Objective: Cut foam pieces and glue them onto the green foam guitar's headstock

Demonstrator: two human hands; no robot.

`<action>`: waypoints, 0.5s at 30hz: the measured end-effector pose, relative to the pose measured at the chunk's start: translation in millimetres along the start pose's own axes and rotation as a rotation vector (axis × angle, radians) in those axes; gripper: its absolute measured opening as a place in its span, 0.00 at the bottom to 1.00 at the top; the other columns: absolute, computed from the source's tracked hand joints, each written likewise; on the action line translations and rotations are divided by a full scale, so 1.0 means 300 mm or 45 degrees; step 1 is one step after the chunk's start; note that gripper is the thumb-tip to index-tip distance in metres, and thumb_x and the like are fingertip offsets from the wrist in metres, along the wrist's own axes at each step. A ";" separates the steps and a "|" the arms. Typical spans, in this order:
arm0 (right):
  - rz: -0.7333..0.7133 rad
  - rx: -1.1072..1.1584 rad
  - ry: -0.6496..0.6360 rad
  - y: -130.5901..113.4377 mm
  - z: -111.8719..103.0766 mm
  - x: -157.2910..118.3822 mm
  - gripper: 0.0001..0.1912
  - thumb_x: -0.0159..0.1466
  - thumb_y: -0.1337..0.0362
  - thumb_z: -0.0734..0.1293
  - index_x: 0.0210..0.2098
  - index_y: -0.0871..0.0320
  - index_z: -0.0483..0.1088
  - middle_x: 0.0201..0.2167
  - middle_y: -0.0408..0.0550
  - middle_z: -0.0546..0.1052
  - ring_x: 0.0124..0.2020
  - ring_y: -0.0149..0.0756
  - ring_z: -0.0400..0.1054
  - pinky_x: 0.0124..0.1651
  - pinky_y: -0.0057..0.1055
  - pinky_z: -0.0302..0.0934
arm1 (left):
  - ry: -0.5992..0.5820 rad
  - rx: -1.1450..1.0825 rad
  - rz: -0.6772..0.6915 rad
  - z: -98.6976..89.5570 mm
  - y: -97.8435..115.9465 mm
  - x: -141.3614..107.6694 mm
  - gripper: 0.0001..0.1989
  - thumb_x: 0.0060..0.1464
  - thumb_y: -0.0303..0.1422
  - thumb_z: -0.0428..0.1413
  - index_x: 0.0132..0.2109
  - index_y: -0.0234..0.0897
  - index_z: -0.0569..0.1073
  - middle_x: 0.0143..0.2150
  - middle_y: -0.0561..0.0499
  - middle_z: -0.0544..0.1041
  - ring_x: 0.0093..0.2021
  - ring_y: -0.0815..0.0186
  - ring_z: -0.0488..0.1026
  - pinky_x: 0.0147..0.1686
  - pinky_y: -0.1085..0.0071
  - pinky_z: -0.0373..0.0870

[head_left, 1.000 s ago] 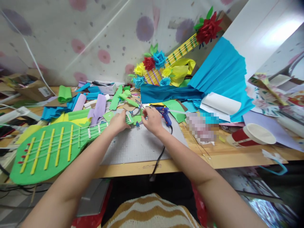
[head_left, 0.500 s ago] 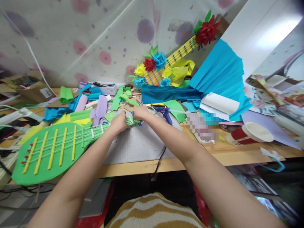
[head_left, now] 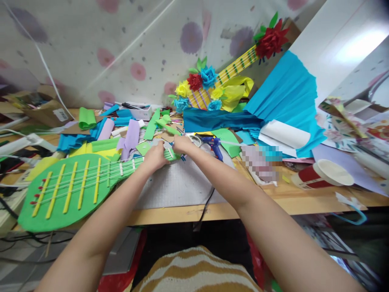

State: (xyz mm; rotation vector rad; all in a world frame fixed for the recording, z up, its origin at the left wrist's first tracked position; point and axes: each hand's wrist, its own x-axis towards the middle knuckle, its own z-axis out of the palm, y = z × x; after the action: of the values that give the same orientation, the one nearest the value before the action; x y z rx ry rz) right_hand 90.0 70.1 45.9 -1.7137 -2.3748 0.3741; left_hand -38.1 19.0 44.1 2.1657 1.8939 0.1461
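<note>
Green guitar (head_left: 68,190) | cluttered wooden table (head_left: 279,202) | spotted wall (head_left: 121,36) | left fingers (head_left: 162,156) clamped on neck (head_left: 129,166) | right fingers (head_left: 178,142): cannot tell

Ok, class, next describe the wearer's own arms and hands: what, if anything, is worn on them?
The left hand and right hand wear no gloves. No sleeve shows on the left arm or right arm, and no watch or bracelet is visible. Rings can't be ruled out, as the fingers are partly hidden.
</note>
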 end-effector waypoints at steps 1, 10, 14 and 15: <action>0.044 -0.045 -0.063 0.001 -0.006 0.000 0.23 0.51 0.70 0.64 0.47 0.66 0.63 0.41 0.64 0.73 0.42 0.50 0.68 0.41 0.39 0.61 | -0.009 -0.020 -0.001 -0.001 0.000 -0.002 0.39 0.36 0.36 0.62 0.55 0.37 0.53 0.48 0.42 0.72 0.49 0.55 0.69 0.41 0.67 0.64; 0.166 -0.066 -0.251 0.006 -0.056 -0.014 0.25 0.51 0.71 0.63 0.49 0.65 0.60 0.44 0.62 0.72 0.42 0.46 0.68 0.36 0.35 0.62 | -0.046 -0.104 0.033 -0.027 0.016 -0.011 0.37 0.36 0.38 0.61 0.53 0.39 0.54 0.49 0.45 0.72 0.47 0.56 0.70 0.39 0.68 0.65; 0.151 -0.048 -0.240 -0.001 -0.068 -0.028 0.24 0.52 0.70 0.64 0.48 0.68 0.60 0.44 0.63 0.72 0.41 0.44 0.68 0.37 0.33 0.61 | -0.049 -0.071 0.011 -0.012 0.026 0.002 0.38 0.36 0.37 0.61 0.54 0.37 0.54 0.49 0.43 0.72 0.49 0.55 0.69 0.39 0.68 0.64; 0.142 -0.056 -0.251 -0.005 -0.072 -0.031 0.24 0.52 0.70 0.64 0.48 0.69 0.60 0.44 0.64 0.72 0.41 0.44 0.68 0.37 0.33 0.60 | -0.053 -0.060 0.002 -0.007 0.026 0.007 0.38 0.36 0.37 0.61 0.54 0.37 0.54 0.49 0.42 0.72 0.49 0.55 0.69 0.39 0.68 0.64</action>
State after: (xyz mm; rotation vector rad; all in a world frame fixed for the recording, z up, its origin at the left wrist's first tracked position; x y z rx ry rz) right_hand 98.0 62.8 67.0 -1.9163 -2.4431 0.5348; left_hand -30.7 20.4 48.0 2.1230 1.8468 0.1434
